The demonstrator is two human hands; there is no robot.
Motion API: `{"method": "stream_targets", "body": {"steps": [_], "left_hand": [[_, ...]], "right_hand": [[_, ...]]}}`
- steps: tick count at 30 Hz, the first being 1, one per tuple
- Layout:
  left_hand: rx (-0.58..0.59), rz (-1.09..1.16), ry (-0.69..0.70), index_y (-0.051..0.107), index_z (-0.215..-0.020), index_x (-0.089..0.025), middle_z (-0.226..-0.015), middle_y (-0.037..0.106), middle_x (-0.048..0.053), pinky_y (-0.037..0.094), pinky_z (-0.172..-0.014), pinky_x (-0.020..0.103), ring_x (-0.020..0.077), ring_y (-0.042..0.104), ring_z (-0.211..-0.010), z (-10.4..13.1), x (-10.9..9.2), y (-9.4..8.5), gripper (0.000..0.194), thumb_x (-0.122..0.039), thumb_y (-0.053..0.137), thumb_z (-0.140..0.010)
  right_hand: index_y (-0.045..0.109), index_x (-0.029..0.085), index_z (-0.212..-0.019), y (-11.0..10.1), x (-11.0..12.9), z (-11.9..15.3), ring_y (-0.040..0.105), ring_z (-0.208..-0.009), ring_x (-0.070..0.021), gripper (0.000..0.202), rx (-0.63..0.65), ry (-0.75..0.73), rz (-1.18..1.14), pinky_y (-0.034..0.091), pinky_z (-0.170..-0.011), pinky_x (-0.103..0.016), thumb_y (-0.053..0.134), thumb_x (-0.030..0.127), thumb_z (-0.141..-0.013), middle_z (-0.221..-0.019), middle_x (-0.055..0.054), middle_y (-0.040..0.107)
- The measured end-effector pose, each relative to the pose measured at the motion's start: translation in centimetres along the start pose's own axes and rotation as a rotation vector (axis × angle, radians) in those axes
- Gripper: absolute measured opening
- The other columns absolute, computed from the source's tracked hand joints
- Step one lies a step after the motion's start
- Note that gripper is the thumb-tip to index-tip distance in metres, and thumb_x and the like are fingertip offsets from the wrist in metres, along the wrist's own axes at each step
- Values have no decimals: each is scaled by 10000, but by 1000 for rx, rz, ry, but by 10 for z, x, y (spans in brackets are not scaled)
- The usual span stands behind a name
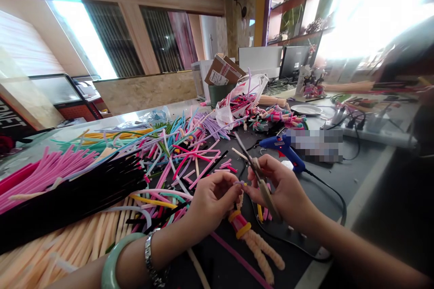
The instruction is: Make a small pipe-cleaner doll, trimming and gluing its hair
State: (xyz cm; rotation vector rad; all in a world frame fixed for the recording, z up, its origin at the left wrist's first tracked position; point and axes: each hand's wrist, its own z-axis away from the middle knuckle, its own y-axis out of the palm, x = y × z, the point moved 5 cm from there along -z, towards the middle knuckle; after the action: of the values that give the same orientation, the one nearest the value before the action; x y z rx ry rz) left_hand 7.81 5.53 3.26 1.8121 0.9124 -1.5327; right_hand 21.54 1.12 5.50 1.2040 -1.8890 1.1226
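My left hand [215, 196] is closed, its thumb and fingertips pinching a small purple and yellow piece [241, 184]. My right hand [276, 185] holds a pair of scissors [262, 185], blades pointing up and to the left, and its fingertips also touch the small piece. Just below the hands hangs or lies a pipe-cleaner figure [240, 224] with a red and pink body, yellow bands and two peach legs. Its upper end reaches up to my fingertips. Whether the small piece is joined to it cannot be made out.
Loose pipe cleaners [190, 140] in many colours cover the left and middle of the dark table. A blue glue gun [285, 148] with a cable lies beyond my right hand. A power strip [369, 134] and a white plate [307, 109] are farther back.
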Motion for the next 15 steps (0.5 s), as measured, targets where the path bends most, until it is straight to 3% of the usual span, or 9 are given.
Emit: {"method": "stream_targets", "body": {"steps": [6, 8, 15], "left_hand": [[-105, -62, 40, 578, -754, -133, -602, 606, 12, 437, -471, 205, 98, 545, -501, 0, -6, -6, 245, -368, 623, -805], [-130, -88, 72, 576, -753, -127, -616, 598, 11, 453, -518, 210, 102, 559, -545, 0, -8, -8, 242, -357, 609, -821], [-172, 13, 175, 504, -832, -171, -672, 534, -30, 424, -603, 208, 85, 511, -617, 1, -5, -12, 182, -341, 527, -892]], "right_hand": [[448, 225, -942, -4, 13, 0, 494, -794, -157, 465, 98, -80, 282, 435, -704, -271, 746, 195, -587, -910, 6, 503], [441, 230, -954, -5, 16, 1, 492, -807, -159, 459, 128, -86, 355, 436, -716, -279, 740, 218, -606, -935, -2, 493], [455, 227, -1009, -10, 7, 1, 523, -833, -224, 449, 193, 73, 628, 399, -769, -410, 680, 429, -678, -1020, -51, 530]]}}
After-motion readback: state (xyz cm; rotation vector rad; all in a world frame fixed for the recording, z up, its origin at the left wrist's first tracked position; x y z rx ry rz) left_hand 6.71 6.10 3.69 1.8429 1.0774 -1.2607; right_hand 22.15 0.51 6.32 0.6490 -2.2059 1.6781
